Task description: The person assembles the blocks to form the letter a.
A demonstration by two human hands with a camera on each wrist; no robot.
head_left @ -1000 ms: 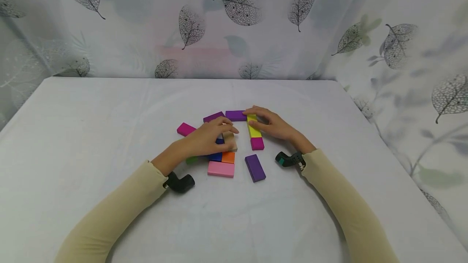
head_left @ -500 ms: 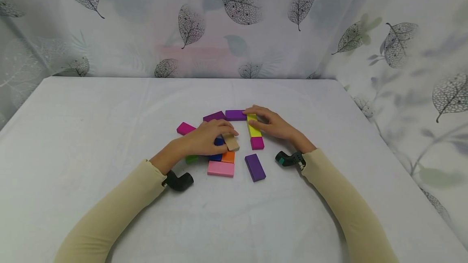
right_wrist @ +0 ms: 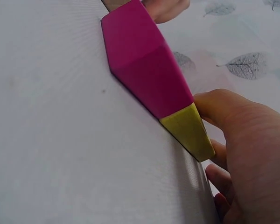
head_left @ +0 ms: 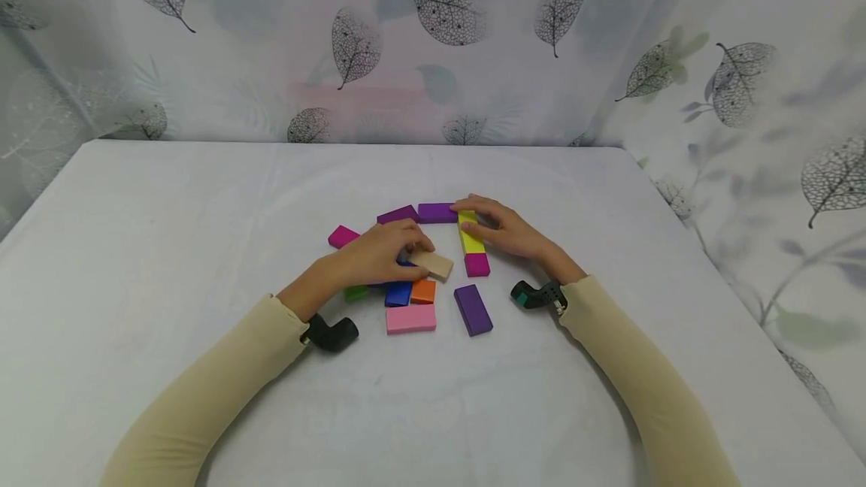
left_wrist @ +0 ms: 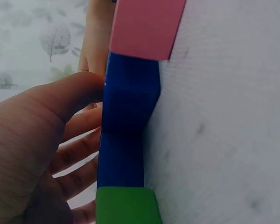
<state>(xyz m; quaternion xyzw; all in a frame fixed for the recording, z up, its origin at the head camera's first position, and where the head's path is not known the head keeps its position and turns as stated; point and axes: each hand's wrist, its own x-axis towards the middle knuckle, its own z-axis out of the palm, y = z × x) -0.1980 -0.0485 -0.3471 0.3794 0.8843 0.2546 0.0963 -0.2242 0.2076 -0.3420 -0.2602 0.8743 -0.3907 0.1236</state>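
Thumb and fingers of my left hand (head_left: 379, 255) pinch a tan wooden block (head_left: 438, 266), which lies slantwise above the cluster. Beneath and around that hand are blue (head_left: 398, 294), orange (head_left: 423, 291) and green (head_left: 355, 293) blocks; it partly hides some of them. A pink block (head_left: 410, 319) lies just in front. My right hand (head_left: 509, 233) holds the far part of a yellow block (head_left: 472, 237), thumb at its side and a finger over its far end. A magenta block (head_left: 476, 265) meets the yellow one's near end, seen closely in the right wrist view.
Two purple blocks, one angled (head_left: 398, 214) and one straight (head_left: 436, 213), form the back of the arrangement. Another magenta block (head_left: 342, 237) sits at its left. A loose dark purple block (head_left: 473, 311) lies nearer me on the white-covered table (head_left: 609, 201).
The tan block has turned, its near end swinging out to the right in my left hand. The pink block has shifted slightly toward me. My right hand stays put.
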